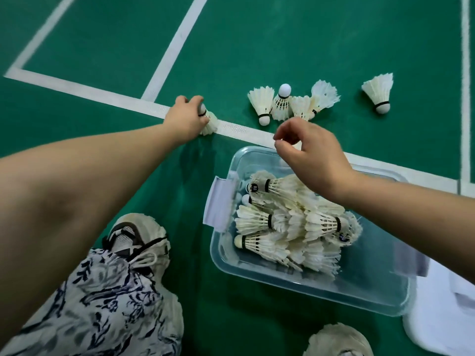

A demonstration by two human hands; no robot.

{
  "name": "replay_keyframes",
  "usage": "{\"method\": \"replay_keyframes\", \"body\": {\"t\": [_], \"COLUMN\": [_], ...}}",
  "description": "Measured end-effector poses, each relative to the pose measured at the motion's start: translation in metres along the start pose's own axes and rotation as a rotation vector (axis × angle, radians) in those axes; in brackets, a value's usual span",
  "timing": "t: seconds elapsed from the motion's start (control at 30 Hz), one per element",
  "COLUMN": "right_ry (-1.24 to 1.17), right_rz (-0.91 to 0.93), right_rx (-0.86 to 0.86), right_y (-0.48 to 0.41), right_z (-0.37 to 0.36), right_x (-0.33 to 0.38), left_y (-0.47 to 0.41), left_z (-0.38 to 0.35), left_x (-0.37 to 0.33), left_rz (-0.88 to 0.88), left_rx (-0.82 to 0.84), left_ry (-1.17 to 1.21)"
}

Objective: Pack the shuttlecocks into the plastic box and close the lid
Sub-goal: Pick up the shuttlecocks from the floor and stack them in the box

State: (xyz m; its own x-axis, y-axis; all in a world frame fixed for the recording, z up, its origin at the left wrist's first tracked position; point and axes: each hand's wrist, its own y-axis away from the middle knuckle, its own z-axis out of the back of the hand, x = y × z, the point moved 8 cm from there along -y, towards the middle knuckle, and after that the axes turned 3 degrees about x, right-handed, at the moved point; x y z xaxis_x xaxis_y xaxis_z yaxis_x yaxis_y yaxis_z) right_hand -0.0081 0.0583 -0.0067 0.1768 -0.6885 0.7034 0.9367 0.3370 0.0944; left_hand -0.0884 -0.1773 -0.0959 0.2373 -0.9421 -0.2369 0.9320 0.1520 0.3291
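Green court floor (257, 34) with white lines. Open clear plastic box (372, 291) holding piled shuttlecocks (288, 227), white lid (442, 317) just beside it. Left hand (183, 119) gripping one shuttlecock (210, 124) on a line. Right hand (311, 160) above the box's far rim, fingers loosely bent, empty. Loose cluster (290, 104) and single shuttlecock (379, 91) beyond.

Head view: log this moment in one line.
left hand grips shuttlecock on white line | right hand empty above plastic box | box open, part full | five loose shuttlecocks beyond

Green court floor (257, 42), white lines (174, 47), a clear plastic box (308, 289) and loose shuttlecocks (281, 104) on it
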Motion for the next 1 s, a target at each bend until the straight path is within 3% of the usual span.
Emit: {"method": "replay_keyframes", "body": {"t": [0.27,0.57,0.7,0.83,1.0], "right_ry": [-0.051,-0.118,-0.153,-0.157,-0.284], "right_rz": [-0.034,-0.064,-0.169,-0.132,-0.148], "right_rx": [-0.02,-0.087,-0.119,-0.169,-0.136], "right_y": [0.002,0.007,0.009,0.021,0.046], "right_z": [0.008,0.035,0.05,0.064,0.06], "right_x": [-0.003,-0.003,-0.027,-0.038,-0.054], "left_y": [0.012,0.077,0.115,0.133,0.148], "left_z": [0.021,0.077,0.069,0.032,-0.003], "left_x": [-0.016,-0.096,-0.135,-0.151,-0.163], "left_rz": [-0.074,-0.317,-0.475,-0.443,-0.469], "left_rx": [-0.141,-0.375,-0.296,-0.15,-0.11], "left_ry": [0.004,0.357,0.569,0.729,0.624]}}
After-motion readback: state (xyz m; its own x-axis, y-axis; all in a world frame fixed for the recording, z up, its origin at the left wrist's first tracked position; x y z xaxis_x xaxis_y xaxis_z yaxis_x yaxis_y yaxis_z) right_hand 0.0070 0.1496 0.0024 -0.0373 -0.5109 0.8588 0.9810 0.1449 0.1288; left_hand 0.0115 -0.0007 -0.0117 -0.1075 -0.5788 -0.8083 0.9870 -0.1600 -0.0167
